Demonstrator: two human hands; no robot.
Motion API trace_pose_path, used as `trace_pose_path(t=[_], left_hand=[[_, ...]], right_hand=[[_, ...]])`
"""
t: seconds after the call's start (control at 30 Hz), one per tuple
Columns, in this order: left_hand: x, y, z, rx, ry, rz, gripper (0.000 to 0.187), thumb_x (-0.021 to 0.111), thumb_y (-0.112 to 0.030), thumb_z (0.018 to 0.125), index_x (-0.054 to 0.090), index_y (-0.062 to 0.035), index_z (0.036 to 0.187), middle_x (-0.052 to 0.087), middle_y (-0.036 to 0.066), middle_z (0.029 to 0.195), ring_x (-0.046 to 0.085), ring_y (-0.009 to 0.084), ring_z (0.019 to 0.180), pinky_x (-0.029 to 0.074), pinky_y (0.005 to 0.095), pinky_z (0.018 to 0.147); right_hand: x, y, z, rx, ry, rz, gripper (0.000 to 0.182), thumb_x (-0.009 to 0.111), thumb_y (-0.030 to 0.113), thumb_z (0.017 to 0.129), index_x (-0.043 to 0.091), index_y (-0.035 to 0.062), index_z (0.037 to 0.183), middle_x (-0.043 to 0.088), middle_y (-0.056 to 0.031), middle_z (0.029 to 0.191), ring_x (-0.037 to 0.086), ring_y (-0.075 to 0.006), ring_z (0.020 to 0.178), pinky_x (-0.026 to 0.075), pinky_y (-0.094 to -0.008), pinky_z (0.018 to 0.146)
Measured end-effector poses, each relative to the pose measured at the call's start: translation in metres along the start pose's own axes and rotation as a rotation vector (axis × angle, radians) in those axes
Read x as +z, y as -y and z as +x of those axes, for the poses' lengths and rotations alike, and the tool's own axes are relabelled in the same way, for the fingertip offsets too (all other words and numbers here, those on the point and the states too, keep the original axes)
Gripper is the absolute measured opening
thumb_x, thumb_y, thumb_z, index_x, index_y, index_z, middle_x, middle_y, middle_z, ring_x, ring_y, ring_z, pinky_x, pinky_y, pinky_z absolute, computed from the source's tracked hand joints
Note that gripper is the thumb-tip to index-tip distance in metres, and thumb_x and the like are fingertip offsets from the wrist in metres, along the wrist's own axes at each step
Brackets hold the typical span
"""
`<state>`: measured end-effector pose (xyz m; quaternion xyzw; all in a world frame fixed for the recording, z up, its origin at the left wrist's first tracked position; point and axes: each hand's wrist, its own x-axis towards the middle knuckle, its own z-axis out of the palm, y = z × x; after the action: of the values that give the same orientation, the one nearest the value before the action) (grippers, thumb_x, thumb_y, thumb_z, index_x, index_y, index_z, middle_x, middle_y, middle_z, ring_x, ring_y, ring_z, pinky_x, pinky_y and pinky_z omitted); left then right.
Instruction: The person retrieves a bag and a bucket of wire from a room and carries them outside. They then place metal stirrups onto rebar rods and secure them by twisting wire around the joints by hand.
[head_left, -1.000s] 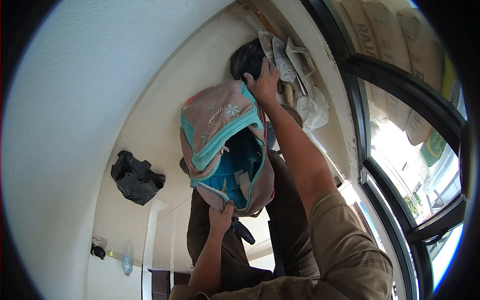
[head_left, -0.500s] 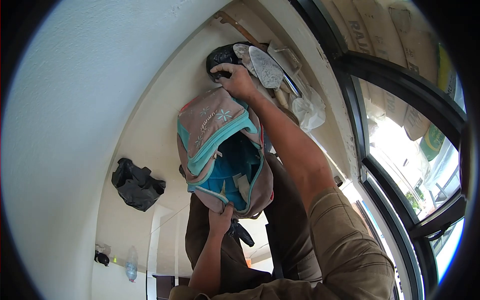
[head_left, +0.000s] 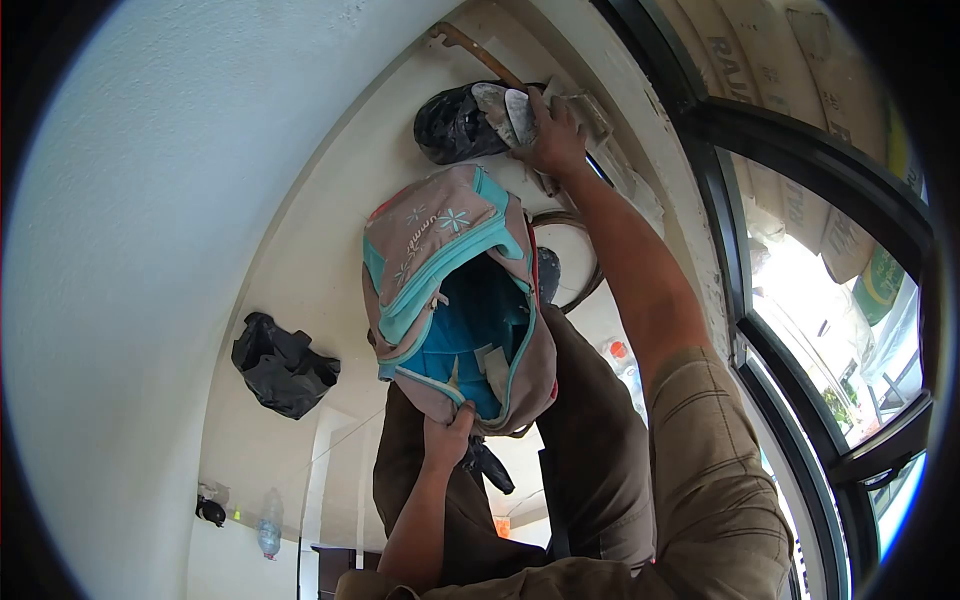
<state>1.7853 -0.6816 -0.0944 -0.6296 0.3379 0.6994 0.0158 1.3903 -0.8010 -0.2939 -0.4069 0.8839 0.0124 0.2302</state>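
A grey and turquoise backpack (head_left: 415,240) with flower prints lies unzipped, its mouth facing me and its blue lining showing. My left hand (head_left: 449,433) pinches the bag's lower edge at the zipper. Beyond the bag, my right hand (head_left: 556,138) reaches over a group of tools, fingers spread across a metal trowel blade (head_left: 519,117). A second rounded blade (head_left: 492,110) lies just left of it, against a black plastic bag (head_left: 452,127). The tool handles are mostly hidden under my right hand and wrist.
A wall (head_left: 150,250) rises on the left, and a black-framed window (head_left: 800,150) stands on the right. A crumpled black bag (head_left: 285,368) and a plastic bottle (head_left: 270,525) lie at left. A coiled hose or cable (head_left: 597,275) sits right of the backpack.
My right hand has left the top of the backpack and moved right and away from me onto the trowels. My left hand keeps its hold on the bag's edge.
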Motion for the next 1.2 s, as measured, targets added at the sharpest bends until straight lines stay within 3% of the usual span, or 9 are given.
trace_pose_path(t=[0.13, 0.23, 0.3, 0.43, 0.6, 0.7, 0.8, 1.0, 1.2], left_hand=[[-0.003, -0.004, 0.000, -0.024, 0.024, 0.032, 0.030, 0.063, -0.009, 0.089, 0.057, 0.0046, 0.115, 0.062, 0.007, 0.105, 0.058, 0.0160, 0.096, 0.045, 0.0287, 0.087], [0.000, -0.002, 0.000, 0.026, -0.028, 0.029, 0.030, 0.064, -0.009, 0.088, 0.057, 0.0052, 0.114, 0.062, 0.008, 0.104, 0.058, 0.0163, 0.093, 0.045, 0.0292, 0.086], [0.001, -0.010, -0.001, -0.004, -0.018, 0.000, 0.030, 0.064, -0.009, 0.088, 0.057, 0.0054, 0.114, 0.062, 0.008, 0.103, 0.058, 0.0163, 0.092, 0.045, 0.0295, 0.085], [-0.002, -0.003, -0.005, 0.001, -0.035, 0.118, 0.030, 0.063, -0.012, 0.089, 0.058, 0.0061, 0.113, 0.063, 0.009, 0.104, 0.058, 0.0166, 0.092, 0.046, 0.0302, 0.085], [-0.003, -0.008, -0.023, -0.167, -0.117, 0.141, 0.027, 0.061, -0.016, 0.089, 0.063, 0.0070, 0.102, 0.065, 0.008, 0.097, 0.059, 0.0163, 0.086, 0.046, 0.0312, 0.082], [0.006, -0.038, -0.017, 0.077, -0.355, -0.017, 0.026, 0.063, -0.018, 0.088, 0.064, 0.0072, 0.096, 0.065, 0.007, 0.093, 0.059, 0.0164, 0.084, 0.045, 0.0318, 0.080], [-0.013, -0.126, 0.020, 0.145, -0.256, -0.097, 0.022, 0.061, -0.017, 0.087, 0.064, 0.0043, 0.092, 0.063, 0.005, 0.090, 0.056, 0.0155, 0.082, 0.043, 0.0302, 0.075], [0.000, -0.205, 0.006, 0.272, -0.459, 0.200, 0.044, 0.065, -0.033, 0.090, 0.062, 0.0108, 0.087, 0.057, 0.005, 0.079, 0.050, 0.0162, 0.072, 0.043, 0.0334, 0.069], [-0.031, -0.167, -0.048, 0.206, -0.543, -0.090, 0.052, 0.066, -0.035, 0.092, 0.060, 0.0132, 0.112, 0.064, 0.012, 0.103, 0.059, 0.0188, 0.088, 0.048, 0.0321, 0.081]], right_hand=[[0.014, -0.024, 0.008, 0.201, -0.166, 0.363, 0.103, 0.080, 0.042, 0.070, 0.023, 0.0086, 0.150, 0.041, -0.0292, 0.140, 0.039, -0.0480, 0.131, 0.035, -0.0581, 0.104], [0.027, -0.013, -0.007, 0.332, -0.342, 0.090, 0.096, 0.076, 0.047, 0.074, 0.030, 0.0053, 0.148, 0.042, -0.0310, 0.139, 0.039, -0.0464, 0.132, 0.034, -0.0513, 0.108], [0.005, 0.005, -0.033, 0.108, -0.305, 0.397, 0.094, 0.074, 0.054, 0.075, 0.036, 0.0046, 0.146, 0.037, -0.0296, 0.146, 0.034, -0.0446, 0.137, 0.028, -0.0505, 0.113], [-0.031, 0.060, -0.098, -0.205, 0.430, 1.119, 0.091, 0.069, 0.061, 0.079, 0.038, 0.0102, 0.147, 0.032, -0.0240, 0.152, 0.028, -0.0415, 0.142, 0.023, -0.0476, 0.117], [-0.054, 0.067, -0.150, -0.259, 0.334, 0.607, 0.077, 0.065, 0.063, 0.080, 0.053, 0.0145, 0.138, 0.039, -0.0233, 0.148, 0.034, -0.0402, 0.139, 0.025, -0.0464, 0.116], [-0.065, 0.062, -0.172, -0.159, 0.463, 0.735, 0.072, 0.068, 0.056, 0.079, 0.056, 0.0127, 0.135, 0.044, -0.0227, 0.143, 0.037, -0.0407, 0.136, 0.029, -0.0466, 0.113], [-0.099, 0.054, -0.199, -0.215, 0.336, 0.737, 0.065, 0.071, 0.040, 0.079, 0.056, 0.0098, 0.134, 0.047, -0.0229, 0.140, 0.042, -0.0399, 0.132, 0.034, -0.0433, 0.111], [-0.148, 0.056, -0.220, 0.043, 0.366, 1.172, 0.055, 0.066, 0.028, 0.085, 0.054, 0.0044, 0.133, 0.052, -0.0219, 0.135, 0.053, -0.0367, 0.122, 0.040, -0.0396, 0.105], [-0.127, 0.047, -0.313, 0.203, 0.615, 0.980, 0.057, 0.067, 0.033, 0.089, 0.052, 0.0000, 0.133, 0.060, -0.0220, 0.124, 0.060, -0.0310, 0.113, 0.049, -0.0368, 0.094]])
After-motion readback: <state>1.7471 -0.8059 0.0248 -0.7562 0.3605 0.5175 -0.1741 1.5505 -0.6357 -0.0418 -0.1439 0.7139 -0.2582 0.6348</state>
